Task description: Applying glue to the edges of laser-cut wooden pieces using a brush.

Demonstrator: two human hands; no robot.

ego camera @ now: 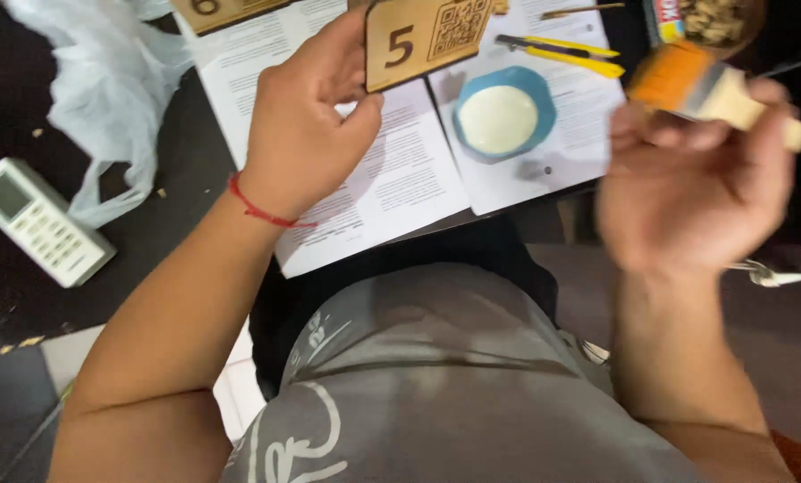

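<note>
The person sits at a dark table (pixel 163 192), and the left hand (pixel 304 125) is closed around the lower corner of a thin, flat wooden plaque (pixel 426 36). The thumb presses on the front and the fingers curl behind it. The plaque is pale brown, smooth, with dark marks burned or printed on its face, and it is held above white printed paper sheets (pixel 391 179) that cover the table. A thin red thread bracelet (pixel 257 207) goes around the left wrist.

The right hand (pixel 691 192) is blurred, held up off the table to the right. Its fingers are loosely curled around the light wooden handle of a flat paintbrush (pixel 714 89), which has a metal band and orange bristles pointing left.

Between the two hands, on the paper, stands a small round blue bowl (pixel 504 112) with a smooth, creamy white liquid inside. Just behind it lies a yellow utility knife (pixel 562 51). On the far left, a crumpled, thin white plastic bag (pixel 105 80) lies beside a white rectangular remote control (pixel 38 219) with a small screen and rows of buttons.
</note>
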